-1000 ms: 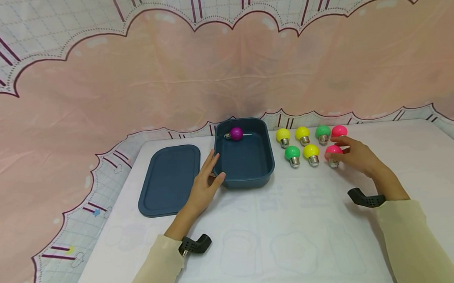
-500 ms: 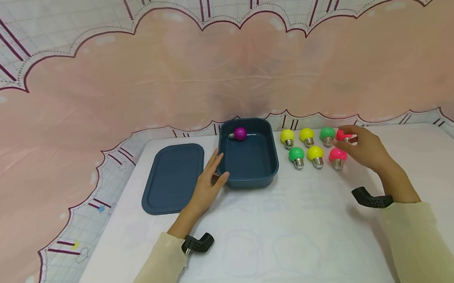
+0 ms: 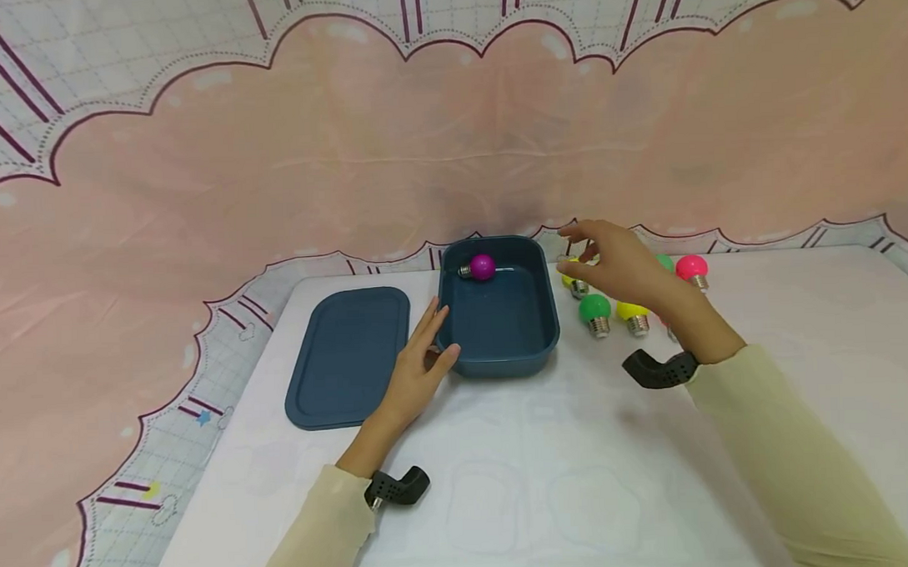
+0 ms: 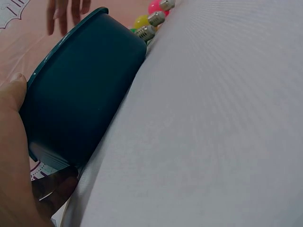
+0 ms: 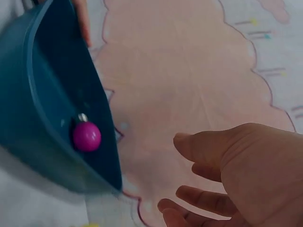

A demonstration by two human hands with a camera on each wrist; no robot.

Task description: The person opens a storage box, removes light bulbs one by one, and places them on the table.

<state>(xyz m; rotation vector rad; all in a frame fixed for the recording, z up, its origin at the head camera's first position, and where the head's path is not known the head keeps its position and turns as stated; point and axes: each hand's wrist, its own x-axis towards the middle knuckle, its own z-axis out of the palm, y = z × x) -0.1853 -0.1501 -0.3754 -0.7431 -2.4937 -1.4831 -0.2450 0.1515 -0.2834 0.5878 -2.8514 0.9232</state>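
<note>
1. Since half a second ago the right hand (image 3: 618, 265) has swung away from the pink bulbs at the far right of the cluster and now hovers above the yellow ones, beside the right wall of the bin; the left hand has not shifted.
2. Covering everything is a white worktop (image 3: 581, 479) with faint printed outlines; no writing on it can be read, and no brand or label shows on any item.
3. At the left lies a flat dark blue lid (image 3: 347, 358), apart from the bin.
4. Next to it stands the open dark blue bin (image 3: 501, 348), its near left corner touched by the left hand (image 3: 415, 372), whose fingers lie straight and relaxed along the wall, thumb against the front.
5. Right-hand fingers are loosely spread and a little curled, holding nothing, as the right wrist view shows.
6. Inside the bin, at its far wall, a purple bulb (image 3: 482, 267) lies on its side with the metal base to the left.
7. Right of the bin sits the bulb cluster: a green bulb (image 3: 595, 309) in front, a yellow bulb (image 3: 635, 312) just beside it, partly under the wrist, and a pink bulb (image 3: 691, 267) at the far right; others are mostly hidden behind the hand.
</note>
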